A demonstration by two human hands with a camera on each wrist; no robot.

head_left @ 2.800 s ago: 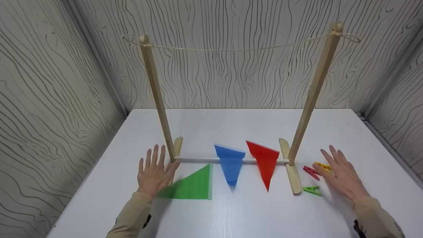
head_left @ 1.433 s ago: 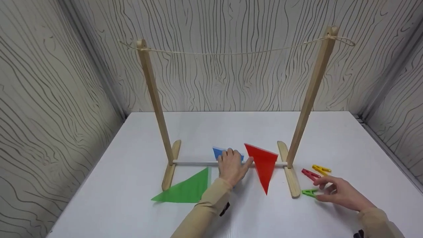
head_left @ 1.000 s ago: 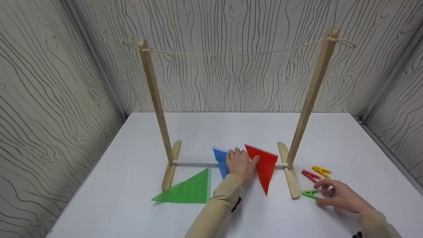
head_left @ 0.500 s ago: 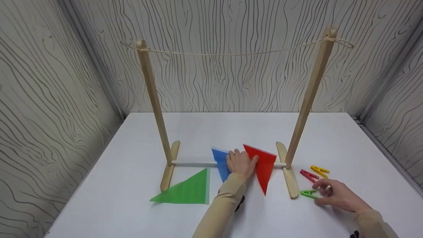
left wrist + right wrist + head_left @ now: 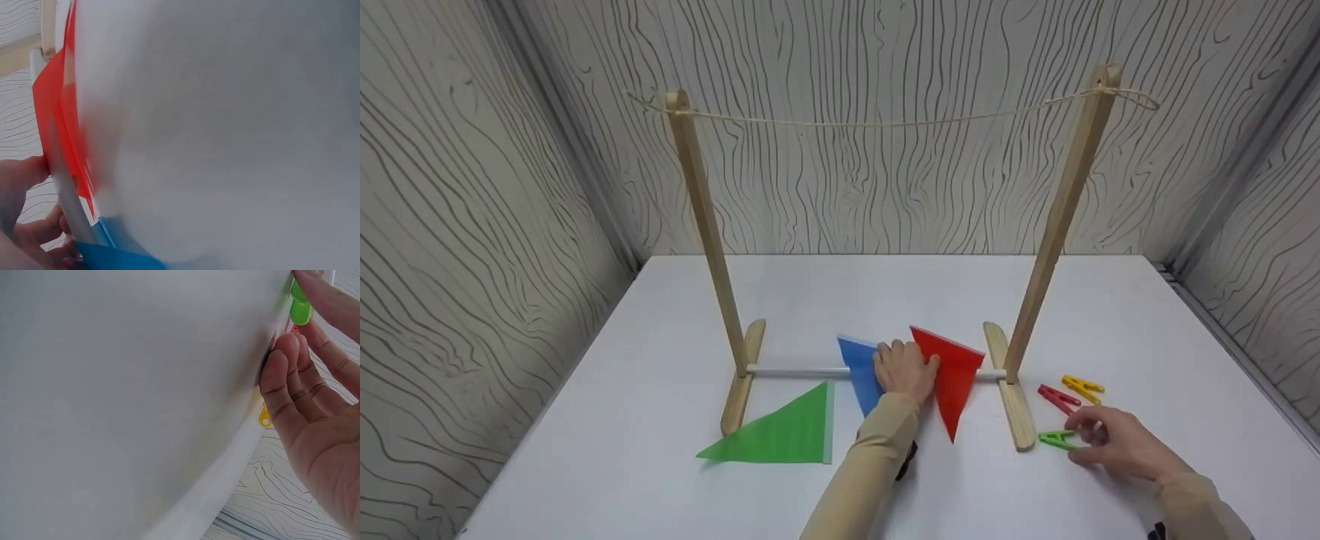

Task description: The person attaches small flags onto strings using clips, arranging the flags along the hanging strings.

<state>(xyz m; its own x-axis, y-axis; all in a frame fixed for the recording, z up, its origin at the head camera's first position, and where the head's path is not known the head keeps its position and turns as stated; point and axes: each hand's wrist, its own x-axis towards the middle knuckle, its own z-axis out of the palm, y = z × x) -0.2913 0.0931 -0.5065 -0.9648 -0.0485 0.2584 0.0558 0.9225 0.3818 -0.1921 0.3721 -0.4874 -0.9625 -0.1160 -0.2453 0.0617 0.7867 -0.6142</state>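
Note:
In the head view my left hand (image 5: 906, 371) reaches between the blue pennant (image 5: 861, 375) and the red pennant (image 5: 952, 375). Its thumb presses the red one's left edge, and its fingers cover part of the blue one. The left wrist view has the thumb (image 5: 36, 170) against the bent red pennant (image 5: 52, 107), apart from the fingers by the white rod (image 5: 70, 202). At the right, my right hand (image 5: 1121, 442) has thumb and forefinger bracketing the handles of a green clothespin (image 5: 1056, 439); its other fingers curl. Green shows between them in the right wrist view.
A wooden stand has two uprights (image 5: 705, 225) joined by a sagging string (image 5: 870, 124) above and a white rod (image 5: 787, 370) below. A green pennant (image 5: 780, 435) lies at left. A red clothespin (image 5: 1057, 397) and a yellow clothespin (image 5: 1081, 388) lie behind my right hand.
My left hand has crossed from beside the green pennant to the red one, whose tip has shifted slightly left. My right hand has come down around the green clothespin's handles.

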